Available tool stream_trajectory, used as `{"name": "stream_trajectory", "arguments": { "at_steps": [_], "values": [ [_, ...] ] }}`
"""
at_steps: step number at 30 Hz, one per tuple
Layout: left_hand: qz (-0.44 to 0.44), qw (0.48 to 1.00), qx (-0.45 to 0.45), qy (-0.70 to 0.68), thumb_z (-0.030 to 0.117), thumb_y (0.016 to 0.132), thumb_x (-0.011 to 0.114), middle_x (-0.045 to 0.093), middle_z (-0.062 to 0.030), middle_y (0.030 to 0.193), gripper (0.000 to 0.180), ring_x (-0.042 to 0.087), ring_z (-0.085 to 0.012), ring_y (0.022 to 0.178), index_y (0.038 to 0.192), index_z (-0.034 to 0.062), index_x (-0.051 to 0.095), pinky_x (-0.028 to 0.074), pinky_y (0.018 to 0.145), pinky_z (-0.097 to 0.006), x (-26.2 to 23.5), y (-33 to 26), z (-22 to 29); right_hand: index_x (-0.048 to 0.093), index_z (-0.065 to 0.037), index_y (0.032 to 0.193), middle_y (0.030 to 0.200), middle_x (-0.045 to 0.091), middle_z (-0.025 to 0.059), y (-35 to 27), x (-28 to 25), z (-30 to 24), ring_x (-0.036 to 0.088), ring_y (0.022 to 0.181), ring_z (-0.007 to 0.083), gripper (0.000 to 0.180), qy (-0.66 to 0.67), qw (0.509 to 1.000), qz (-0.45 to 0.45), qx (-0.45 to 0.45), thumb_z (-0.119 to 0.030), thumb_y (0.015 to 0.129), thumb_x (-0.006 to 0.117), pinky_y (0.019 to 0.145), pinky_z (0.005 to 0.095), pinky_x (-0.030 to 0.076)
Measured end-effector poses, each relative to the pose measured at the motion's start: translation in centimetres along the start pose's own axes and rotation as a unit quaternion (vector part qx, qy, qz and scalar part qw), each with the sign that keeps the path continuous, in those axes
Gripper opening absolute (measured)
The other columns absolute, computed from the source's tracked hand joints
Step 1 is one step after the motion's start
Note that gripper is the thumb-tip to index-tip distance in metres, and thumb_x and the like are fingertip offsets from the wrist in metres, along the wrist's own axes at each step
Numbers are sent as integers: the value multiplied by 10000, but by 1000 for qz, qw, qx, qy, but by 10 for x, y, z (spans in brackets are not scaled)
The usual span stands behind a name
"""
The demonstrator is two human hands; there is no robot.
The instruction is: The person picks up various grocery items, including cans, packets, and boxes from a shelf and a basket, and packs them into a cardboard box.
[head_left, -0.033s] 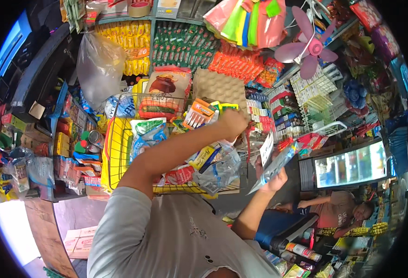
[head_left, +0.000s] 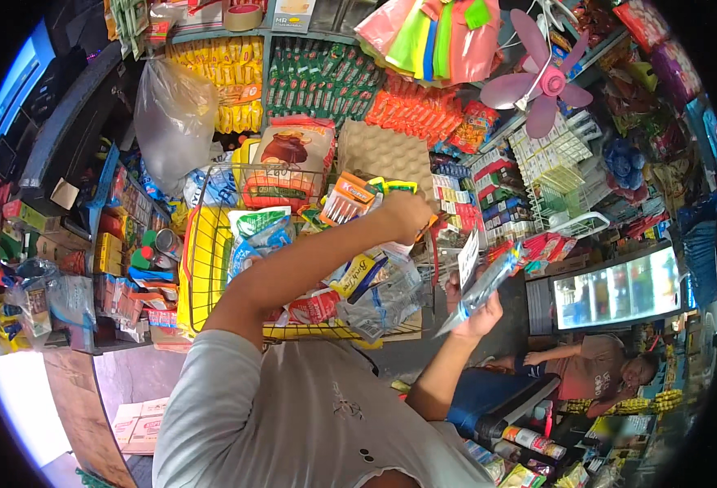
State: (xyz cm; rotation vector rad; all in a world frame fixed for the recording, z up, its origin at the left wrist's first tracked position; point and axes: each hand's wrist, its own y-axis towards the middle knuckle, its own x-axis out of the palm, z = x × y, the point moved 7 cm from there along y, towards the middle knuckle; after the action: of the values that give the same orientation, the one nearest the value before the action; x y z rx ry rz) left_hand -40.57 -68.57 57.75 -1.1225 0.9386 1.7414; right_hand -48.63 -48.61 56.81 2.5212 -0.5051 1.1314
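Note:
My left hand [head_left: 407, 218] is closed above the right part of a yellow wire basket [head_left: 198, 268]. A small orange tip shows by its fingers, but most of what they hold is hidden. To the right, my right hand [head_left: 479, 315] grips a clear plastic packet [head_left: 489, 285] with bluish contents, held at a slant. A white printed card [head_left: 467, 259] stands against the packet. In the basket, near my left forearm, lie an orange pack [head_left: 349, 200], a yellow packet [head_left: 362, 275], a red packet [head_left: 314, 307] and a crumpled clear plastic bag [head_left: 383, 301].
Behind the basket are a large rice-type sack [head_left: 287, 167] and a grey egg tray [head_left: 384, 159]. A pink fan [head_left: 552, 81] juts in at upper right. Sachet strips [head_left: 322, 85] hang at the back. Another person [head_left: 594, 370] is at right, near a lit glass-front fridge [head_left: 616, 287].
My left hand has shifted very slightly left, and the orange tip by its fingers shows more. My right hand has moved slightly left with the plastic packet.

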Motion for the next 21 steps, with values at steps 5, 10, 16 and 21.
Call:
{"name": "stream_trajectory", "arguments": {
  "at_steps": [5,10,16,21],
  "values": [
    [257,870,-102,-408,286,867,741,684,-63,955,352,662,-149,871,1083,41,609,538,757,-325,-54,-42,-33,560,-78,1345,1305,620,146,1,31,27,564,1199,373,451,33,996,79,-4,-359,1013,438,969,516,455],
    [324,543,-220,-743,336,944,691,642,-9,966,366,574,-81,798,1153,53,589,477,729,-219,-51,-119,-7,547,-16,1337,1318,615,94,15,72,79,569,1205,250,377,-15,990,140,13,-247,1048,472,1050,420,411],
    [384,413,-90,-821,439,992,551,621,-35,1141,482,580,-99,929,1306,74,542,457,869,-248,-22,-173,-9,533,-4,1349,1338,604,69,9,104,121,560,1232,216,376,15,996,27,78,-227,1052,475,1068,388,399],
    [396,556,-180,-708,207,934,627,629,-81,1233,460,605,-168,1105,1340,24,510,472,968,-328,-29,-208,14,525,-19,1356,1323,607,84,-8,112,142,563,1220,220,366,53,976,-83,197,-211,1049,469,1052,387,411]
  ]
}}
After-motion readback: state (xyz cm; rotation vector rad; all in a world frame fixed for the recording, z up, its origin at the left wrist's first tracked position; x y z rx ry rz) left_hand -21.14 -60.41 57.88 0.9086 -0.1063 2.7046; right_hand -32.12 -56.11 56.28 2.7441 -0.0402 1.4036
